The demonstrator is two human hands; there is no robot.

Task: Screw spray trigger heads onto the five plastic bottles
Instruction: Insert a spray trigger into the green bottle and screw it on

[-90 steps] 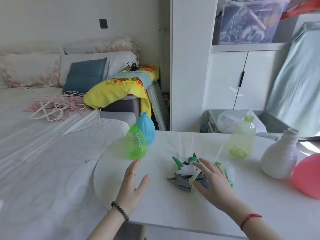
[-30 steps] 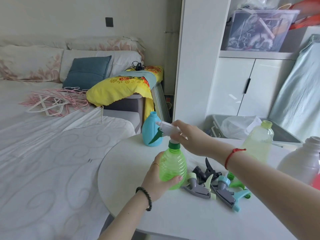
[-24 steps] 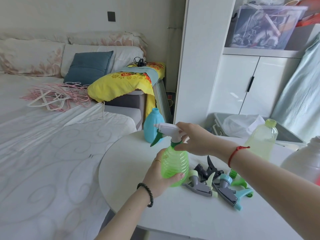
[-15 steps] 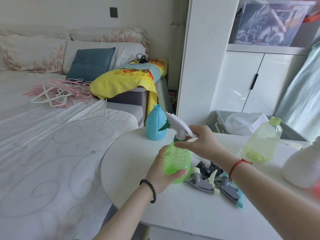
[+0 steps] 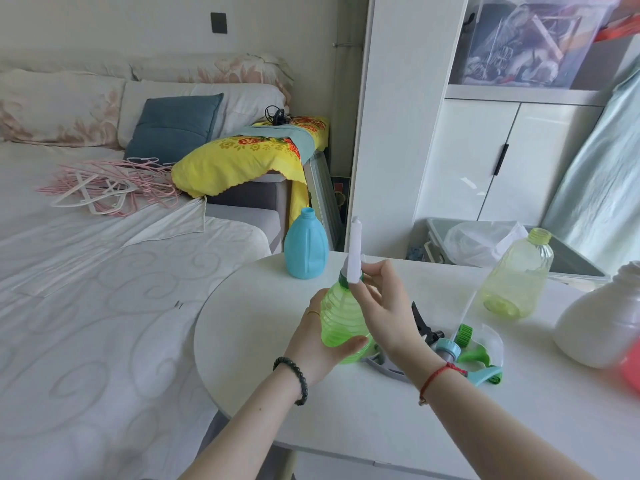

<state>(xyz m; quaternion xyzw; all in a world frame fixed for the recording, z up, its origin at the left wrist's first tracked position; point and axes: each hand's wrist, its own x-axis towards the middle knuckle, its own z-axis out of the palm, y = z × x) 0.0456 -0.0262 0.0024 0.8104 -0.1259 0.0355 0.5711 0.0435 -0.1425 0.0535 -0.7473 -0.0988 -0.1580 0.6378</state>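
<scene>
My left hand (image 5: 313, 344) grips the ribbed green bottle (image 5: 341, 318), tilted slightly, above the white table (image 5: 346, 420). A white spray trigger head (image 5: 355, 251) with a green collar sits on its neck, nozzle pointing away. My right hand (image 5: 382, 303) has its fingertips on that collar and head. Loose trigger heads (image 5: 453, 344) lie in a pile just right of the bottle, partly behind my right wrist. An open blue bottle (image 5: 305, 249), a pale yellow-green bottle (image 5: 516, 277), a white bottle (image 5: 599, 323) and a red bottle (image 5: 632, 372) stand uncapped.
A bed (image 5: 86, 306) with pink hangers (image 5: 104, 185) runs along the table's left edge. A white cabinet (image 5: 485, 150) and a grey bin (image 5: 568, 261) stand behind the table. The table's near edge is just below my forearms.
The trigger head has turned on the green bottle's neck, its nozzle swinging from pointing left to pointing away from me. My right hand shifted its hold on the collar; the left hand keeps the bottle.
</scene>
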